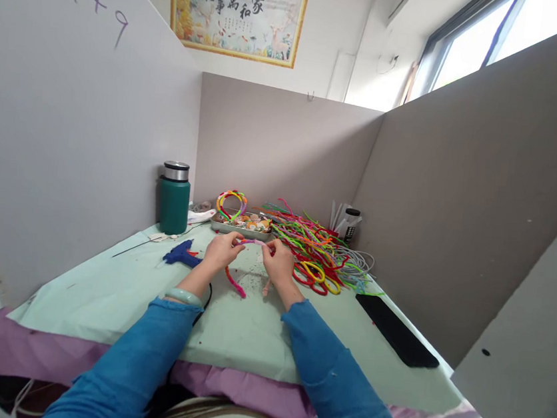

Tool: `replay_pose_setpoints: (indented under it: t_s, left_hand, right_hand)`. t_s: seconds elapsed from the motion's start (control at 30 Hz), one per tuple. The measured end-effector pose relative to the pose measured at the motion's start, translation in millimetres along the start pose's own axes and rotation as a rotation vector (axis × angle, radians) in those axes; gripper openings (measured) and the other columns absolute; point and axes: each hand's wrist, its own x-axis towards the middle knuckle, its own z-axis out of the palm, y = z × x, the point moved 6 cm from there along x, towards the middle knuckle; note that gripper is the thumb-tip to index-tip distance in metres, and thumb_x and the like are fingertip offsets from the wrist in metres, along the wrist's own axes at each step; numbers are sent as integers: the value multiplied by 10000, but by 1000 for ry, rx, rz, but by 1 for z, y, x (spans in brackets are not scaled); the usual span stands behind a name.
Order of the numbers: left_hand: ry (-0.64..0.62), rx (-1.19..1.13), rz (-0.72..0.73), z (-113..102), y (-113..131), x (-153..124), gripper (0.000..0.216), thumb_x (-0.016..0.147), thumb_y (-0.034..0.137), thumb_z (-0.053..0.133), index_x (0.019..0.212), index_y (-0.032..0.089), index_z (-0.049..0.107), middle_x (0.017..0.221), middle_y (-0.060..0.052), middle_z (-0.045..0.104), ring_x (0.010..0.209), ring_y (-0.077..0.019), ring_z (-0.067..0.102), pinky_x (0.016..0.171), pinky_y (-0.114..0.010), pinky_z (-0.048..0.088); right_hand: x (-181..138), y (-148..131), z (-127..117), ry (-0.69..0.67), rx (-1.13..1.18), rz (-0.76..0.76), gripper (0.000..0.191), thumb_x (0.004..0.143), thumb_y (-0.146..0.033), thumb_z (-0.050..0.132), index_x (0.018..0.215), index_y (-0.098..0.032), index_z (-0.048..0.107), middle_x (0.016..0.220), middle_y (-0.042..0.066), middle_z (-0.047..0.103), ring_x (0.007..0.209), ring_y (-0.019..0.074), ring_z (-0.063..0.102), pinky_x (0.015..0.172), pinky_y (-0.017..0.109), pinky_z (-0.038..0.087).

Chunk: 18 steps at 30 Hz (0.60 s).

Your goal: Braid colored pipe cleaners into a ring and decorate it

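Note:
My left hand (223,251) and my right hand (278,261) hold a headband (253,242) between them over the middle of the table. Its arch is wrapped in purple and pink fuzzy pipe cleaner, with a paler stretch close to my right fingers. One red-pink end (236,285) hangs below my left hand; a pale pink end (266,288) shows under my right. Fingers and thumb pinch the band on both sides, partly covering it. Left of my left hand lies a blue glue gun (183,252).
Behind my hands, a metal tray (242,231) holds small decorations, with colourful headbands (231,205) at it. Pipe cleaners (305,235) pile up on the right, near red and yellow loops (318,278) and grey wires (361,264). A green flask (174,200) and black mat (395,330) flank the table.

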Motion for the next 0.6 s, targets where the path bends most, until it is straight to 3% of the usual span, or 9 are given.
replay_pose_setpoints:
  t_s: [0.17, 0.33, 0.6]
  left_hand:
    - [45, 84, 13, -7, 8, -4, 274, 815, 342, 552, 1030, 245, 692, 902, -24, 725, 783, -159, 647, 680, -234, 437]
    - [117, 150, 0, -14, 6, -6, 302, 847, 376, 496, 1022, 260, 713, 978, -26, 724, 892, -185, 638, 743, -246, 434]
    - [89, 277, -51, -13, 4, -7, 322, 861, 371, 451, 1016, 262, 711, 941, -46, 725, 863, -204, 635, 696, -264, 427]
  right_hand:
    - [2, 2, 3, -4, 78, -23, 188, 834, -350, 510, 810, -195, 613, 738, 5, 658, 679, 138, 574, 609, 230, 356]
    - [4, 10, 13, -94, 193, 19, 266, 849, -413, 482, 880, -194, 628, 772, 17, 674, 699, 144, 590, 626, 230, 386]
    - [0, 7, 16, -175, 17, -17, 261, 865, -383, 471, 854, -203, 660, 789, 34, 690, 724, 154, 596, 623, 232, 356]
